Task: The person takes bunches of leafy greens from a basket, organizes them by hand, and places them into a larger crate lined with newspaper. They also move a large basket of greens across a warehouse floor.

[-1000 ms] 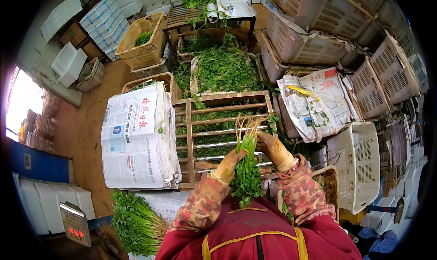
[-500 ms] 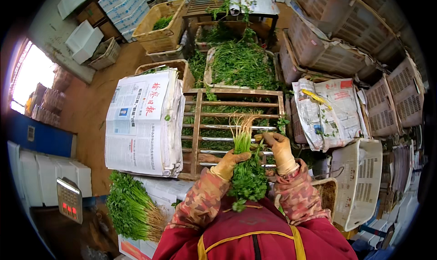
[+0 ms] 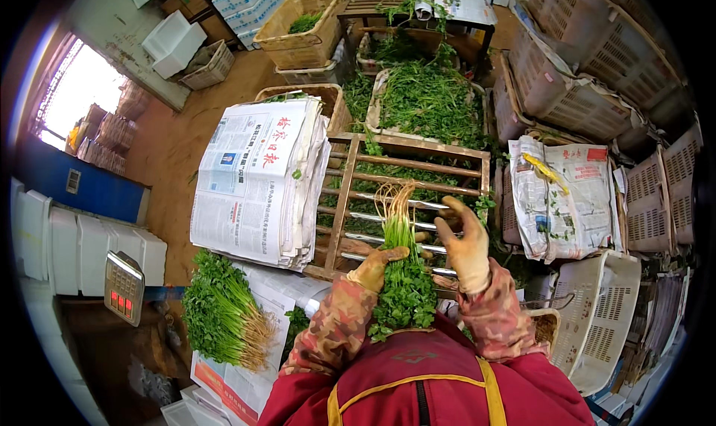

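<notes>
In my gloved left hand (image 3: 379, 268) is a bunch of leafy green herbs (image 3: 406, 292), gripped round its stems. Its pale roots point away from me over the slatted rack (image 3: 337, 221), and its leaves hang toward my chest. To the right of the bunch my gloved right hand (image 3: 466, 248) is raised, fingers spread and curved, with nothing in it. Both gloves are stained. A larger bundle of the same kind of greens (image 3: 222, 307) lies on newspaper to the left, its roots turned toward my left forearm.
A thick newspaper stack (image 3: 250, 180) sits on the rack's left side. Beyond the rack is a crate heaped with loose greens (image 3: 425, 102). More newspaper (image 3: 559, 202) with a yellow object (image 3: 546, 172) lies right. A lit scale display (image 3: 124, 292) stands left; plastic crates (image 3: 597, 314) line the right.
My right hand has moved off the stems and opened, fingers spreading. My left hand keeps hold of the bunch. The view has turned somewhat, shifting the surroundings rightward.
</notes>
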`<action>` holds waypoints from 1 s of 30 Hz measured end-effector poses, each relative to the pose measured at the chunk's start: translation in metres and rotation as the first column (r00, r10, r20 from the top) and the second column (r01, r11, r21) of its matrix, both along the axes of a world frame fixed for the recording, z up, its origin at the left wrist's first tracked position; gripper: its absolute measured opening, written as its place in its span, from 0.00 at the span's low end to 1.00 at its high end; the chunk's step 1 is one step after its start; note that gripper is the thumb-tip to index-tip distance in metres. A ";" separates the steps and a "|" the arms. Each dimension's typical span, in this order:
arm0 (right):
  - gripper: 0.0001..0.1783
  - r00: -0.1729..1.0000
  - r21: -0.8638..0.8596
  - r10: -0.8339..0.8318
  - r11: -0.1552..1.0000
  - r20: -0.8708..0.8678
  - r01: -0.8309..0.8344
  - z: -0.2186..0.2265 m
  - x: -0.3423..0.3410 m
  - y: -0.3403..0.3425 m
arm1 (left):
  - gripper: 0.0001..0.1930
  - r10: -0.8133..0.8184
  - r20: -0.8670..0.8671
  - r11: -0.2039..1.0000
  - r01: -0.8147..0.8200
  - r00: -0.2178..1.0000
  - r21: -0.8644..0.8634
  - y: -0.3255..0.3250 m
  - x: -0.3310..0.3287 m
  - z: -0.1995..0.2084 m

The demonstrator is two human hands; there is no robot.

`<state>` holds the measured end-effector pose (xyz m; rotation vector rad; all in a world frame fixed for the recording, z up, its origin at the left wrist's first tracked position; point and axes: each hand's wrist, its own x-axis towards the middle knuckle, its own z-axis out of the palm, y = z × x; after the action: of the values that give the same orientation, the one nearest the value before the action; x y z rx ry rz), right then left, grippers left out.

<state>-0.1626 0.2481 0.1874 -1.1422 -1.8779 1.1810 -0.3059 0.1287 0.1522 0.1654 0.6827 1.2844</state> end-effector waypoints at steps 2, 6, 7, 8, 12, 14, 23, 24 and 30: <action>0.23 0.989 0.154 0.116 0.980 0.091 -0.129 0.018 0.004 -0.005 | 0.26 -0.003 0.007 1.000 0.003 1.000 -0.007 -0.006 -0.003 -0.010; 0.16 0.869 0.279 0.301 0.861 0.394 -0.425 -0.006 0.000 -0.012 | 0.18 -0.028 -0.410 0.997 -0.003 0.912 -0.076 -0.012 0.000 -0.020; 0.14 0.869 0.309 0.280 0.853 0.409 -0.420 -0.020 0.001 -0.009 | 0.18 -0.025 -0.426 0.999 0.037 0.904 0.020 -0.011 0.001 -0.026; 0.12 0.916 0.206 0.300 0.910 0.267 -0.359 -0.022 0.002 -0.005 | 0.18 -0.003 -0.449 0.992 0.059 0.893 0.111 -0.016 0.000 -0.033; 0.06 1.000 -0.269 -0.008 0.963 -0.018 0.003 -0.011 0.019 0.046 | 0.29 -0.076 -0.066 0.996 0.078 0.995 0.036 -0.011 0.000 -0.015; 0.13 0.969 0.224 -0.151 0.969 0.198 0.106 -0.023 0.029 0.073 | 0.34 -0.028 -0.064 0.999 0.031 0.998 0.039 -0.009 0.007 -0.010; 0.10 0.958 -0.476 0.269 0.833 -0.098 -0.283 -0.016 -0.004 0.013 | 0.22 -0.038 -0.263 0.998 0.026 0.964 -0.051 -0.013 0.007 -0.056; 0.10 0.956 -0.581 0.222 0.759 -0.193 -0.294 -0.017 -0.003 0.016 | 0.21 -0.019 -0.220 0.999 0.009 0.975 -0.045 -0.016 0.003 -0.061; 0.11 0.832 -0.729 -0.018 0.493 -0.555 -0.475 -0.039 0.010 0.016 | 0.17 0.184 -0.732 0.934 0.116 0.656 0.338 -0.015 0.001 -0.066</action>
<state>-0.1525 0.2646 0.1480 -0.8483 -0.9961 2.4709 -0.3054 0.1140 0.0863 1.0573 1.1598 1.3539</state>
